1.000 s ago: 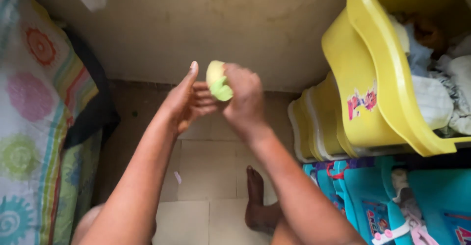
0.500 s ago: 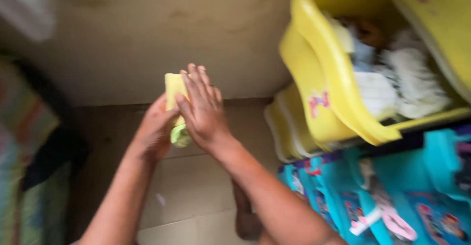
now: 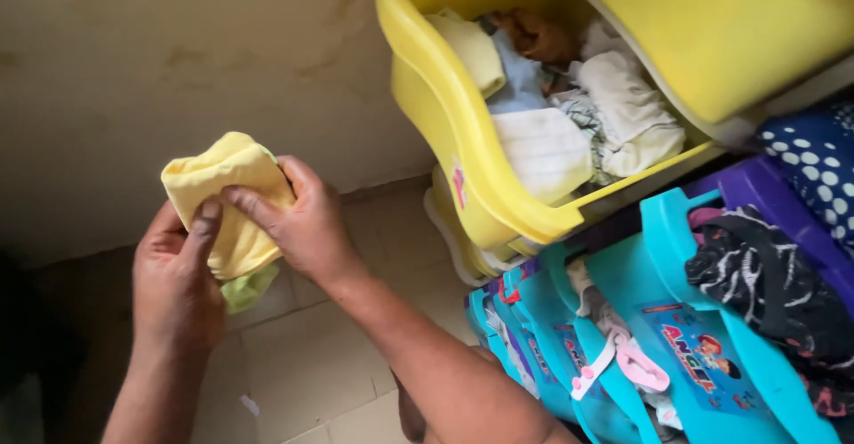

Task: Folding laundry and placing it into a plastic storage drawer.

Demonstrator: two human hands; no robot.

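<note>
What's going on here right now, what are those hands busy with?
A person holds a small folded yellow cloth in both hands, the left hand gripping from below and the right hand pinching its edge; a green piece shows beneath. To the right stands a yellow plastic bin filled with folded clothes, above teal bins holding more garments.

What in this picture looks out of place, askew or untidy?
A small white scrap lies loose on the tiled floor. Clothes in the yellow bin are heaped unevenly; the yellow cloth in both hands looks neatly folded.
</note>
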